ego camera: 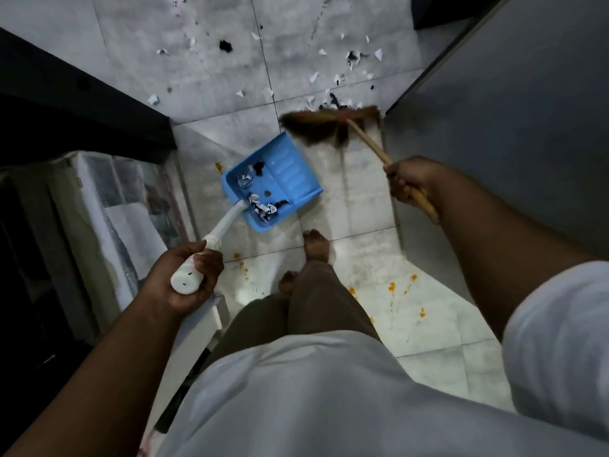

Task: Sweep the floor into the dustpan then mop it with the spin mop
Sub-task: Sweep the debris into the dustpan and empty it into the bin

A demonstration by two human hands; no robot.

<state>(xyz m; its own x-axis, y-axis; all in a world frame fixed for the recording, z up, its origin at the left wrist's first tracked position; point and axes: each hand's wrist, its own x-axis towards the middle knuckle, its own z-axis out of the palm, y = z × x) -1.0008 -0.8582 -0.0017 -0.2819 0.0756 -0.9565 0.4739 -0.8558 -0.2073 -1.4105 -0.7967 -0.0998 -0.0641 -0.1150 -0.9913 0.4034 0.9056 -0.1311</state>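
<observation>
Overhead, left hand (pixel 183 275) fingers wrap the dustpan (pixel 273 183) handle; right hand (pixel 408 184) fingers clamp the broom (pixel 329 122) stick.

Broom head (pixel 329 127) just beyond dustpan (pixel 290 179)

Blue plastic dustpan (pixel 276 179), smooth; wooden broom handle (pixel 372 145); glossy floor tiles (pixel 359 206); paper scraps (pixel 313 77).

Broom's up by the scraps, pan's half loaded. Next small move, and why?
Probably a short pull of the broom toward the dustpan. The right hand grips its stick, the bristles sit just behind a cluster of paper scraps, and the pan's open mouth, held by the left hand, faces that way. More scraps lie farther out, so sweeping looks unfinished.
</observation>
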